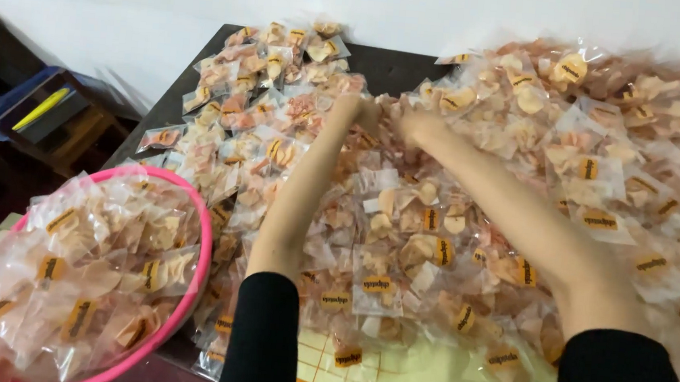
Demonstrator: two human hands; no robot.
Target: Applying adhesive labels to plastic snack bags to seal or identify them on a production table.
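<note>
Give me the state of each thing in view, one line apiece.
Left hand: stretched forward, down in the packets, blurred; grip cannot be told.
Right hand: stretched forward beside the left, in the packets, blurred.
Snack packets: sealed clear bags with yellow labels, heaped loose over the table.
Pink basin: at the left edge, filled with packets.
Dark table: mostly covered, far edge bare.
Blue tray: off to the left, holding a yellow item.

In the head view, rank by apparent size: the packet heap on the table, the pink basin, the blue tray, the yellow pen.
1. Packet heap
2. Pink basin, partly cut off and nearest the camera
3. Blue tray
4. Yellow pen
</note>
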